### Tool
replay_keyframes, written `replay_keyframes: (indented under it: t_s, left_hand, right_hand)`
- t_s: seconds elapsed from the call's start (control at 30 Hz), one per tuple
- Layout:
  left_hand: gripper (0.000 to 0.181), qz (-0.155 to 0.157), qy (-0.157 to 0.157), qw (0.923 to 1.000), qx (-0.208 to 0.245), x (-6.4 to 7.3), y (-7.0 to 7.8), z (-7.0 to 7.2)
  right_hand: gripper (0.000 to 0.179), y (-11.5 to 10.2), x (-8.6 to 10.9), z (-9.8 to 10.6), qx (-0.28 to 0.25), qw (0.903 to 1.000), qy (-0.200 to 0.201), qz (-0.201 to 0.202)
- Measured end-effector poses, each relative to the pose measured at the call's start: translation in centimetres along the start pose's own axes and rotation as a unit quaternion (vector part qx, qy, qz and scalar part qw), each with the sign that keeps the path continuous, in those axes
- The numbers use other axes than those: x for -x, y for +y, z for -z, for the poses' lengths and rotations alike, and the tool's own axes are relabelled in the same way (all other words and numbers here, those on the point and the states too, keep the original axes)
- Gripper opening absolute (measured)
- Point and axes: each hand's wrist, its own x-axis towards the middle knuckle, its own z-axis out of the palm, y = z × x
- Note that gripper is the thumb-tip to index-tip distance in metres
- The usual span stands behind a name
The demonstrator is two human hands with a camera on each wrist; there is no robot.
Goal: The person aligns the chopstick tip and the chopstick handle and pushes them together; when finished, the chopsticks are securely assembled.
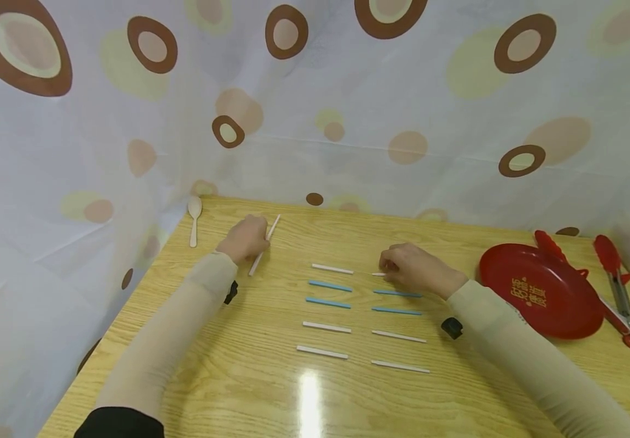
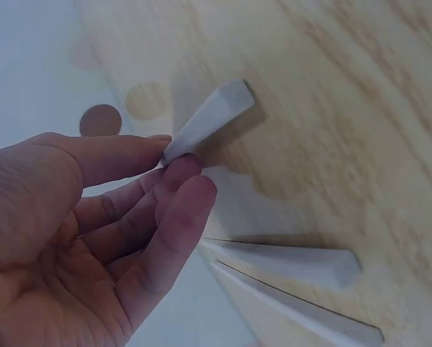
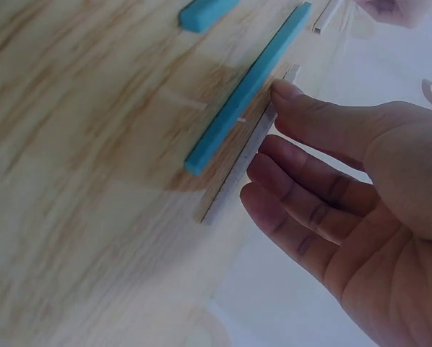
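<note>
In the left wrist view a short, square-sided white stick [image 2: 210, 119] is pinched between the thumb and fingers of my left hand [image 1: 246, 236]. Two more white sticks [image 2: 303, 262] lie on the table just beyond these fingers. My right hand [image 1: 415, 266] is low over the table at the far end of the right column, its thumb and fingers at a thin white stick [image 3: 246, 153]. Much of that stick is hidden from the head view. A blue stick [image 3: 248, 90] lies alongside it. Toward me run two columns of white sticks [image 1: 326, 327] and blue sticks [image 1: 330, 286].
A red plate [image 1: 545, 292] with gold characters sits at the right, partly over a red-handled utensil [image 1: 549, 244]. Red-tipped tongs [image 1: 618, 283] lie beyond it. A pale spoon [image 1: 194, 220] rests at the far left corner. A patterned curtain [image 1: 348, 91] borders the table.
</note>
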Motion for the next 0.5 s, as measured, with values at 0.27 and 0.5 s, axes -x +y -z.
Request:
replay_keyframes:
  t_s: [0.27, 0.5]
  left_hand:
    - [0.009, 0.016, 0.004, 0.9994, -0.029, 0.28, -0.36, 0.49]
    - [0.010, 0.021, 0.012, 0.9989, -0.040, 0.65, -0.81, 0.66]
  right_hand:
    - [0.013, -0.13, 0.08, 0.22, 0.000, 1.0000, -0.004, -0.004]
    - [0.013, -0.35, -0.10, 0.33, 0.001, 1.0000, -0.006, -0.003]
